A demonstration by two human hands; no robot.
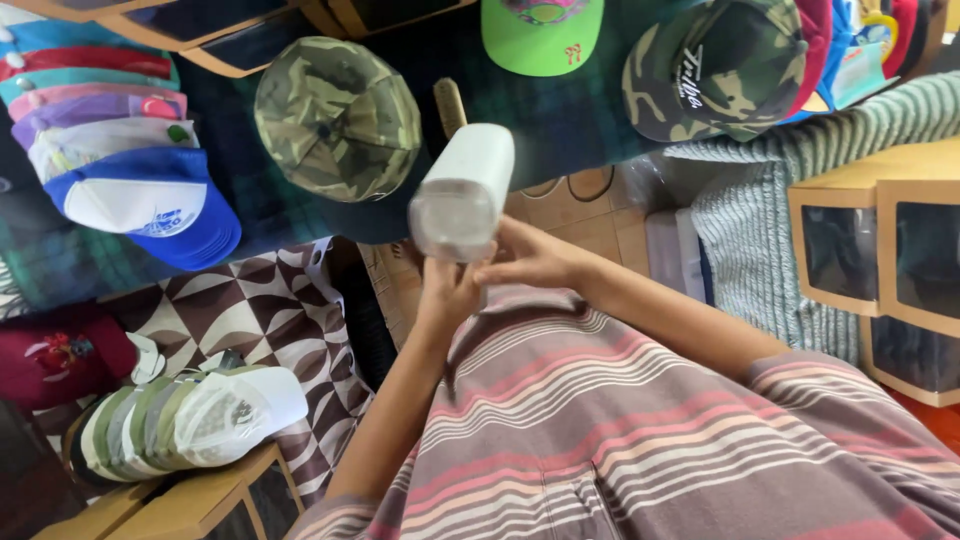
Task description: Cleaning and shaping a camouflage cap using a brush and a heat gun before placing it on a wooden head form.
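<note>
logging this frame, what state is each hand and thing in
left hand: grip closed on white roller's near end
right hand: fingers touching roller's near end
white roller: held up, tilted away over table edge
camouflage cap: lying on dark table, crown up
stack of caps: nested on its side

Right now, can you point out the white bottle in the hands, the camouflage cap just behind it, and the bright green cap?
white bottle (462, 190), head view, on its side wall.
camouflage cap (335, 115), head view, on the crown.
bright green cap (542, 35), head view, on the brim.
</note>
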